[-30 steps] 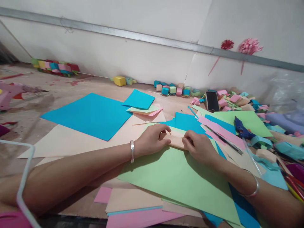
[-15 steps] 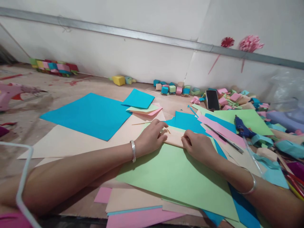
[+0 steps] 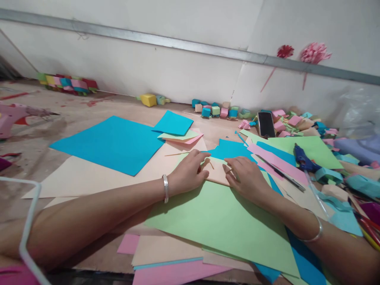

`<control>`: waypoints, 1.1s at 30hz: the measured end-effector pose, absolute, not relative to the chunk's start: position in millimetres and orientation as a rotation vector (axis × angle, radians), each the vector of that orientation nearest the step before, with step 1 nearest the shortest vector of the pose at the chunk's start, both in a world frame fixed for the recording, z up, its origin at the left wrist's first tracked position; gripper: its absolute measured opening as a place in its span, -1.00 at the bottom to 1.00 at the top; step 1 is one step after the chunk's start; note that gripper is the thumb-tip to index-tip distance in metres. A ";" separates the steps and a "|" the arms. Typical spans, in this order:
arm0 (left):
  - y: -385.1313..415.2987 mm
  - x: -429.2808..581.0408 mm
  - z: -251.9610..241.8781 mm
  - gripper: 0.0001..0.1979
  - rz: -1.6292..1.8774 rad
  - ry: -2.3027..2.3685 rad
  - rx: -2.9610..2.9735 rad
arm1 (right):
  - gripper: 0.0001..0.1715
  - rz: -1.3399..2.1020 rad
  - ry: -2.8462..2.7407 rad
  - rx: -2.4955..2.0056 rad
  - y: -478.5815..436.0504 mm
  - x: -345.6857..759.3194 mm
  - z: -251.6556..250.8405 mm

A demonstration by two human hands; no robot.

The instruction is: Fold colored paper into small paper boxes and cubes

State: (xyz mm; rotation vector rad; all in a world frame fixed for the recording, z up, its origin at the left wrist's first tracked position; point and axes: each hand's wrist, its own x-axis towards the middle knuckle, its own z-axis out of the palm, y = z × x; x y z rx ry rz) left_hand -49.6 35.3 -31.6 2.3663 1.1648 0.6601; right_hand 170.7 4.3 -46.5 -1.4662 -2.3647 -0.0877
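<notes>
A folded strip of peach paper (image 3: 219,171) lies on a large light green sheet (image 3: 221,213). My left hand (image 3: 190,172) grips the strip's left end, with the thumb on the near edge and the fingers curled over the far side. At the right end, my right hand (image 3: 251,178) holds the strip between its thumb at the near edge and its bent fingers farther back. A thin brown sliver (image 3: 211,163) shows on the strip between the hands. Behind the strip lies a blue sheet (image 3: 233,149).
Left is a big blue sheet (image 3: 109,144); behind it sits a smaller folded blue paper (image 3: 173,122). To the right are a pen (image 3: 280,173), a blue glue gun (image 3: 305,160), a phone (image 3: 266,124) and several paper pieces. A pink glue gun (image 3: 14,118) lies far left.
My right hand's fingers have opened from a tight pinch and reached forward over the strip's far edge. My left hand has barely moved.
</notes>
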 end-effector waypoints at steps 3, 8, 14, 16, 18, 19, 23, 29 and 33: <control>35.9 -49.7 -31.4 -0.44 0.681 1.171 2.321 | -0.54 0.054 -2.277 -1.418 3.9 172.0 -43.9; 36.0 -47.7 -26.5 -0.43 0.681 1.188 2.217 | -0.41 0.363 -2.090 -1.323 -0.5 170.2 -35.3; 36.5 -47.1 -16.1 -0.77 0.665 1.135 1.960 | -0.43 0.817 -1.666 -1.197 0.4 168.8 -30.2; 35.2 -47.5 -13.9 -0.92 0.721 1.055 1.864 | -0.42 0.938 -1.549 -1.188 1.4 168.9 -29.7; 33.2 -47.5 -12.4 -0.86 0.783 0.983 1.788 | -0.45 1.001 -1.501 -1.256 2.1 169.1 -29.1; 32.1 -47.2 -11.9 -0.84 0.808 0.959 1.760 | -0.46 1.012 -1.496 -1.310 2.2 169.2 -28.6; 28.3 -44.8 -10.0 -0.84 0.851 0.937 1.694 | -0.45 1.011 -1.492 -1.412 1.3 169.0 -26.2; 27.5 -43.8 -11.6 -0.81 0.918 0.984 1.601 | -0.45 1.185 -1.393 -1.262 -4.0 163.8 -23.5; 27.0 -44.3 -16.2 -0.78 0.814 0.889 1.438 | -0.75 1.151 -1.423 -1.272 -5.5 163.3 -25.2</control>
